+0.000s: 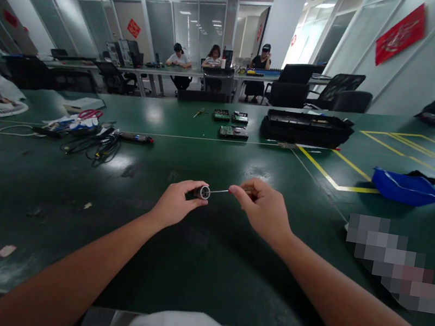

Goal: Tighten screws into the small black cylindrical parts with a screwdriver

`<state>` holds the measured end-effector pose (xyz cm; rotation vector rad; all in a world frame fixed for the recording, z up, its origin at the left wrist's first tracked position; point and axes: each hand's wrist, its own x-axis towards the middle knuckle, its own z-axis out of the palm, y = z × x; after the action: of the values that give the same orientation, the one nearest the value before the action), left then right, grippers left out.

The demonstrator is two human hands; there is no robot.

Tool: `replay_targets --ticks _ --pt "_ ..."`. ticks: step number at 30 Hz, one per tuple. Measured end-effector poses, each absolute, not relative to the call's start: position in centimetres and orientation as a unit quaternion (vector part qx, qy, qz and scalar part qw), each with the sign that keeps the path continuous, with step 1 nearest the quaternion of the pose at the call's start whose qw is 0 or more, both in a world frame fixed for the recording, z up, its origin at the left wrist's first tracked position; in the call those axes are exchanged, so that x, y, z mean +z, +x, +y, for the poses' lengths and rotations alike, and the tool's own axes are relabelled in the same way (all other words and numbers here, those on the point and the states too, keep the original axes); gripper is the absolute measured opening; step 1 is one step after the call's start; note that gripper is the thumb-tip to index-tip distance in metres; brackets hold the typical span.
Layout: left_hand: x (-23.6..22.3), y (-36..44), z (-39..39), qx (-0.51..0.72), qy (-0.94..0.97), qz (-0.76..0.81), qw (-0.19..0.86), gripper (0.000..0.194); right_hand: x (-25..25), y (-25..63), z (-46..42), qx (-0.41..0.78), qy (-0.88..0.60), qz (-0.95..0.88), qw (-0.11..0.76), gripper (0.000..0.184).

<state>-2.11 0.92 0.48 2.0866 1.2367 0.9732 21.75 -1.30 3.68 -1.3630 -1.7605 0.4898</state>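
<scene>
My left hand [173, 203] pinches a small dark cylinder [198, 191] between thumb and fingers, its round silver-rimmed open end facing right and toward me. In my right hand [269, 212] is a slim screwdriver [220, 191], gripped by its amber-looking handle, most of which the fingers hide. The thin metal shaft points left, and its tip reaches the cylinder's open end; whether it touches the inside I cannot tell. Both hands are held over the near middle of the green table [136, 260].
Three hard drives [234, 132] lie farther back, beside a long black casing [307, 129]. Tangled cables [99, 144] and red-handled scissors [90, 114] are at left. A blue bag [407, 188] and a blurred-out flat item [395, 263] lie at right. Several people sit or stand beyond.
</scene>
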Motion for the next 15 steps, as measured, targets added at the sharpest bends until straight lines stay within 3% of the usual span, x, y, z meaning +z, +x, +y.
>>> replay_targets --ticks 6,11,15 --pt "0.31 -2.1 0.88 0.339 0.783 0.451 0.263 0.038 3.69 21.98 -1.16 0.208 -0.469 -0.752 0.414 0.016" --pt "0.21 -2.02 0.96 0.329 0.788 0.457 0.25 0.038 3.96 22.09 -1.0 0.194 -0.489 -0.757 0.388 0.04" --pt "0.15 -1.93 1.01 0.332 0.789 0.455 0.245 0.037 4.0 21.88 -0.96 0.198 -0.498 -0.757 0.373 0.03"
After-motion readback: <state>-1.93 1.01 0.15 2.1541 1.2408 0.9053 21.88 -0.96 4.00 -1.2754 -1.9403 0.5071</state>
